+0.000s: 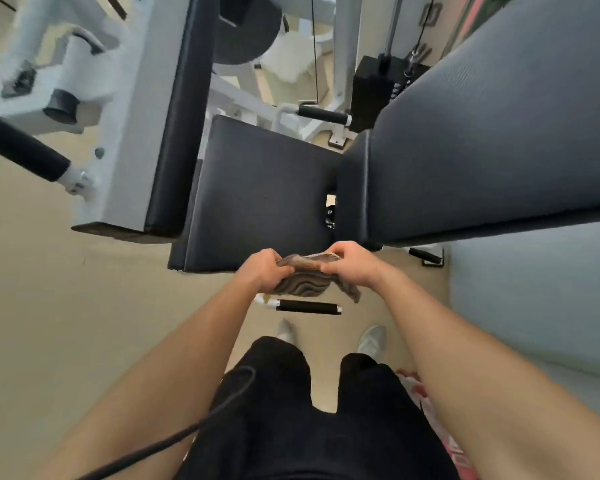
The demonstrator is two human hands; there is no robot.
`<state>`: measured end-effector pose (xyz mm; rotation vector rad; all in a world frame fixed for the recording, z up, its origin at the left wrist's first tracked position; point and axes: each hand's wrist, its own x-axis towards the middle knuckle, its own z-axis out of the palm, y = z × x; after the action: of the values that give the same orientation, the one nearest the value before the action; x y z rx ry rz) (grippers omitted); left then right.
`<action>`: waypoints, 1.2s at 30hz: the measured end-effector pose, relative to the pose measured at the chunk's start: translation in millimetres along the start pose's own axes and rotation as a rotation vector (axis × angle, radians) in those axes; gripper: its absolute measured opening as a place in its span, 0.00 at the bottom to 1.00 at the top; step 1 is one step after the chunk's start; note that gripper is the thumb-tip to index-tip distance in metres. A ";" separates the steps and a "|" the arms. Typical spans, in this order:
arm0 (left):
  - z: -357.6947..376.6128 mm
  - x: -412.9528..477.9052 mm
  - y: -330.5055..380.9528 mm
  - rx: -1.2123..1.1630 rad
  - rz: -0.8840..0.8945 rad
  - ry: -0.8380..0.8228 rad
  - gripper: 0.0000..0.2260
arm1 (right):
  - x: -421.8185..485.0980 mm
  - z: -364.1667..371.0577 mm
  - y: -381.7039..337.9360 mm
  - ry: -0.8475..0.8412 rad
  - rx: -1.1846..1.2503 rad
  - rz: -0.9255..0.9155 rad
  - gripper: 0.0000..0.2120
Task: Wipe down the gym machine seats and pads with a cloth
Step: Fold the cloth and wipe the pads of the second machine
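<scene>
Left to right: a narrow black vinyl pad (179,109) on a white steel frame (129,133), a flat black padded seat (260,192), and a large grey-black backrest cushion (482,133). Just off the seat's near edge, the left hand (262,271) and right hand (352,266) each grip a wavy-striped brown cloth (303,278), apparently folding it. No cloth touches upholstery, so wiping seems pending; cleanliness is indiscernible, and the backrest runs out of view.

Cloth (305,280) in both hands, above seat (260,192)

Matt vinyl seat (260,188), ribbed cloth (303,284)
</scene>
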<state>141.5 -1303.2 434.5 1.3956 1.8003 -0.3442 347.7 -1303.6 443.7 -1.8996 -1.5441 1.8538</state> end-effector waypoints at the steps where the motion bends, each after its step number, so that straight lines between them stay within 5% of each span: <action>1: -4.0 7.8 2.3 -0.016 -0.026 0.031 0.12 | 10.0 -4.0 -4.7 0.023 0.023 -0.010 0.08; 10: -115.4 99.4 58.4 -0.536 0.038 0.704 0.05 | 124.7 -65.3 -110.2 0.548 0.320 -0.286 0.08; 16: -115.0 163.4 30.9 -0.088 0.186 0.893 0.04 | 207.3 -27.7 -86.9 0.818 0.072 -0.321 0.04; 19: -76.9 191.1 -20.4 0.308 0.233 0.826 0.05 | 239.6 23.1 -38.7 0.755 -0.070 -0.271 0.06; 23: -9.7 189.9 -81.5 0.585 0.173 0.485 0.01 | 245.9 102.1 32.2 0.488 -0.254 -0.142 0.07; 26: 14.6 176.6 -89.6 0.623 0.054 0.262 0.14 | 226.4 135.7 64.2 0.435 -0.352 -0.153 0.10; 28: 15.6 174.8 -79.7 0.572 0.037 0.295 0.21 | 222.8 138.4 66.8 0.483 -0.370 -0.186 0.12; 32: 19.5 208.1 -59.8 0.460 0.170 0.627 0.20 | 268.8 120.4 42.4 0.471 -0.440 -0.263 0.26; 36: 21.9 275.5 -59.9 0.483 0.141 0.579 0.27 | 336.1 103.2 20.7 0.362 -0.620 -0.327 0.29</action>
<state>81.3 -1151.2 203.8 2.1163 2.1463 -0.3356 200.7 -1148.6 163.7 -1.8725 -2.2754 0.8958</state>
